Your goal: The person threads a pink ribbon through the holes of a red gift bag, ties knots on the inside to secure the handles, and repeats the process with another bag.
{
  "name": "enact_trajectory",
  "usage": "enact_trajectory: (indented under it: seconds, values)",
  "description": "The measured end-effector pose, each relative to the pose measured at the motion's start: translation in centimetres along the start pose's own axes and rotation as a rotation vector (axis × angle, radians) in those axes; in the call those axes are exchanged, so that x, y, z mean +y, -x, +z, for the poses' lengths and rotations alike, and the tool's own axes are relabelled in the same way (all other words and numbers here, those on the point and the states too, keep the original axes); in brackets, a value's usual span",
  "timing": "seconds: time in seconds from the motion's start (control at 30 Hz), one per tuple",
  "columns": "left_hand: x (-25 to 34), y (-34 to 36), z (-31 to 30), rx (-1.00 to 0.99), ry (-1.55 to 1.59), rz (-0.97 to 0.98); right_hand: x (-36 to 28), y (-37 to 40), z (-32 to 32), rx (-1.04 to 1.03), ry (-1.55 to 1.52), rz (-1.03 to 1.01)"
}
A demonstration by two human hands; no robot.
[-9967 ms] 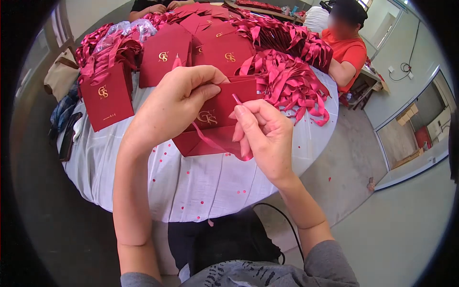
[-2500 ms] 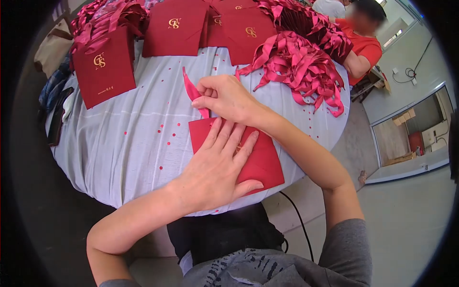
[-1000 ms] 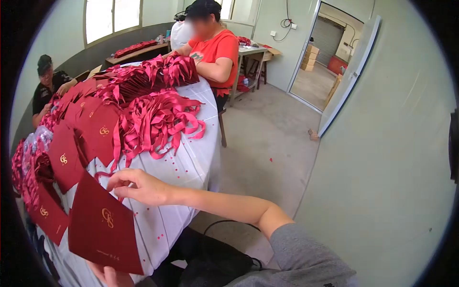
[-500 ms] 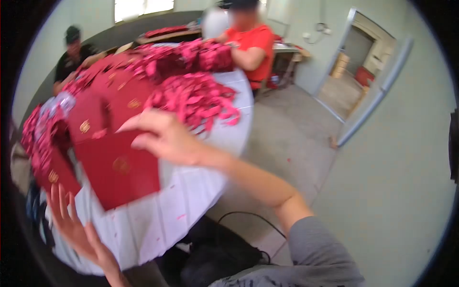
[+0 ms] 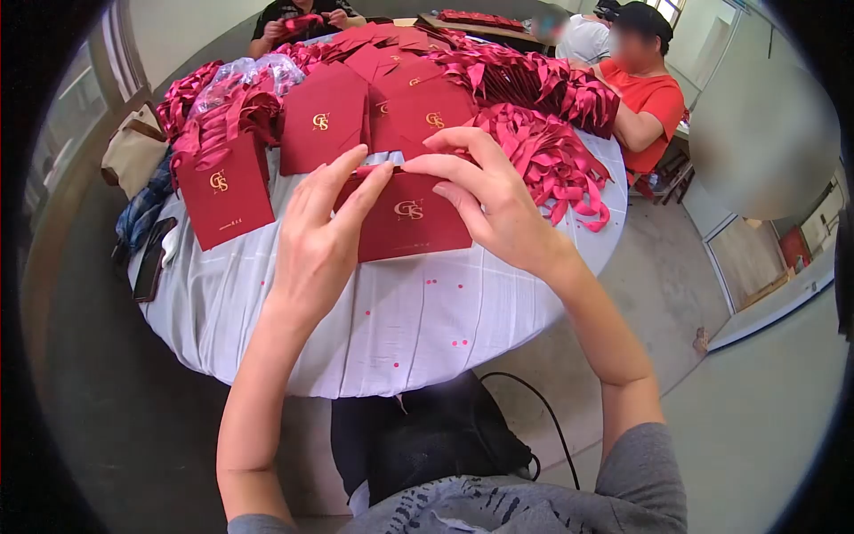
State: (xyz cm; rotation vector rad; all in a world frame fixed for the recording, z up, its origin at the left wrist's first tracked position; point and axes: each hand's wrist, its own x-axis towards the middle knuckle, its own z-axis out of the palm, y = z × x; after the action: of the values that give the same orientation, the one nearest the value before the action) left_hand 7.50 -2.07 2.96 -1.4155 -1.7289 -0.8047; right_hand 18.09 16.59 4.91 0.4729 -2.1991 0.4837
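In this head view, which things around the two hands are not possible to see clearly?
Head view only.
1. Top edge of the red bag: covered by the left hand and right hand, so each grip is unclear.
2. Small gold line on the standing bag: too small to read.
3. A person in black: cut off by the top edge.

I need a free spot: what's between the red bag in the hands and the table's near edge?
Below the red bag, only white tablecloth with tiny red dots, seen in the head view.
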Motion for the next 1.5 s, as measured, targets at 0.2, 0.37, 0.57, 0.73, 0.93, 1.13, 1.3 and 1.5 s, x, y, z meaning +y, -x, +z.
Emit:
enact_trajectory:
  seconds: [0.2,0.37,0.57,0.73,0.93,1.13,1.3,1.5]
  values:
    - [0.3,-0.8,-0.1,-0.004,-0.118,0.093,-0.2,1.1,0.0,0.034,-0.092,0.121]
    - [0.0,-1.7,-0.8,-0.142,-0.037,0.128,0.2,2.0,0.6,0.135,-0.157,0.122]
    - [0.4,-4.3,-2.7,-0.335,-0.001,-0.046,0.6,1.8,1.1,0.184,-0.227,0.204]
    - [-1.4,-4.5,-2.0,-0.393,0.208,-0.175,1.6,1.7,0.9,0.156,-0.255,0.155]
    - [-3.6,-3.5,-0.3,-0.174,0.246,-0.352,7.9,3.1,-3.3,0.300,-0.292,0.392]
    - [-4.4,-1.1,3.1,0.099,0.044,-0.184,11.1,7.1,-3.4,-0.175,0.119,0.438]
    - [-5.7,1.4,3.1,0.214,0.079,-0.338,11.3,8.5,-1.1,-0.217,0.298,0.469]
    - [-6.6,2.8,3.3,0.239,0.194,-0.565,10.9,7.2,-0.2,-0.131,0.300,0.362]
